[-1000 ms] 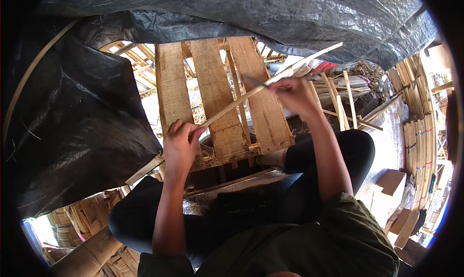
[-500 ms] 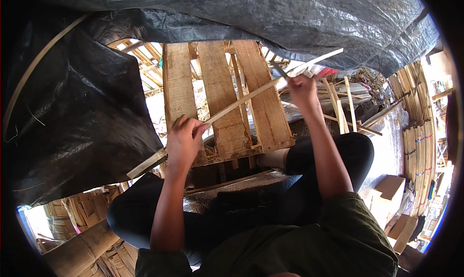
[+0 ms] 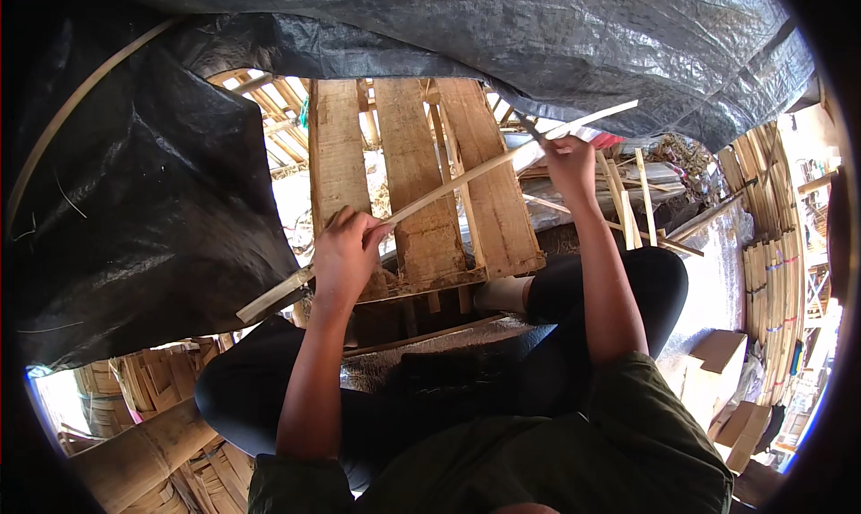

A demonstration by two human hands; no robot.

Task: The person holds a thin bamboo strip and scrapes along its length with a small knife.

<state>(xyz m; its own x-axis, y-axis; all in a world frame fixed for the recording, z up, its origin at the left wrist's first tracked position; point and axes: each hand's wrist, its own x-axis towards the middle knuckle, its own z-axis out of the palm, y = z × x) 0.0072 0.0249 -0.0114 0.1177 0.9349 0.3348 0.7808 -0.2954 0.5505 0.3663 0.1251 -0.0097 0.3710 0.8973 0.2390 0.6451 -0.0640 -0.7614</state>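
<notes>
A long, pale bamboo strip [image 3: 448, 187] slants across in front of me, from low on the left to high on the right. My left hand [image 3: 347, 247] is closed round it towards its lower end, which sticks out past my wrist. On the right, my right hand [image 3: 571, 166] is closed on a knife [image 3: 529, 128] whose dark, narrow blade points up and to the left, next to the strip. The knife's handle is hidden in my fingers. Beneath the strip lies a bench of rough wooden planks [image 3: 417, 191], with gaps between them.
Black plastic sheeting [image 3: 152, 209] hangs at the left and across the top. Several thin bamboo pieces [image 3: 647, 191] stand right of my right arm. Bundled bamboo strips [image 3: 767, 281] and a cardboard box [image 3: 717, 361] are further right. A thick bamboo pole [image 3: 143, 456] lies at lower left.
My right hand with the knife has shifted slightly to the right along the strip. My left hand keeps its hold, and the strip's far end sits a little lower.
</notes>
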